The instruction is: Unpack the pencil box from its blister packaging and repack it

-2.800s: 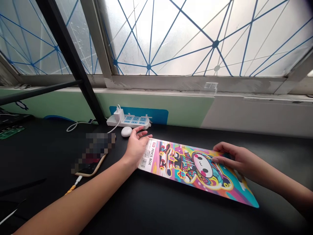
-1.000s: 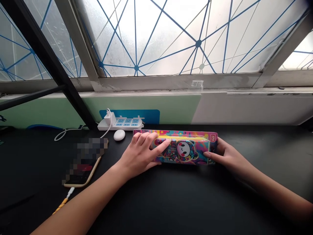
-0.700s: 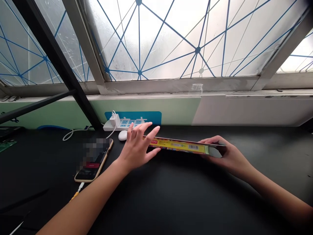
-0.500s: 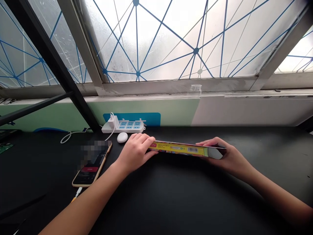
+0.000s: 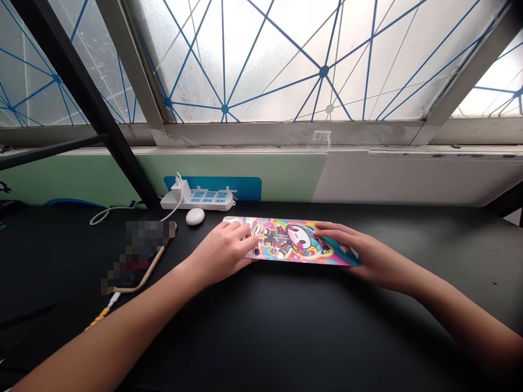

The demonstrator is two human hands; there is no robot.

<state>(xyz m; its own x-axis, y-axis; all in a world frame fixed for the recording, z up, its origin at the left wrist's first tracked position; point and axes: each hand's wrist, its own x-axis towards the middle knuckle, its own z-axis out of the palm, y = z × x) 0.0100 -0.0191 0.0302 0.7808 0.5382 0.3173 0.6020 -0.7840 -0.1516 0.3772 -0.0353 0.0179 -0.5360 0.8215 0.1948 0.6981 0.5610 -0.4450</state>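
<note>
A thin, colourful cardboard box (image 5: pixel 281 245) printed with a cartoon figure lies between my hands, its broad printed face turned up towards me. My left hand (image 5: pixel 226 245) grips its left end, fingers on top. At the right end, my right hand (image 5: pixel 353 250) holds the box with fingers over the upper face and the thumb side hidden underneath. The black tabletop (image 5: pixel 261 321) is below; whether the box touches it cannot be told.
To the left lies a phone (image 5: pixel 145 272), partly blurred out, with a charging cable (image 5: pixel 98 318). A white power strip (image 5: pixel 204 200) and a white rounded case (image 5: pixel 195 216) stand near the wall. A black slanted frame post (image 5: pixel 93 114) rises at left, before the frosted window (image 5: pixel 253 60).
The box has been tilted, so its printed broad face shows instead of the yellow barcode edge. Both hands keep their hold. The camera view has shifted slightly.
</note>
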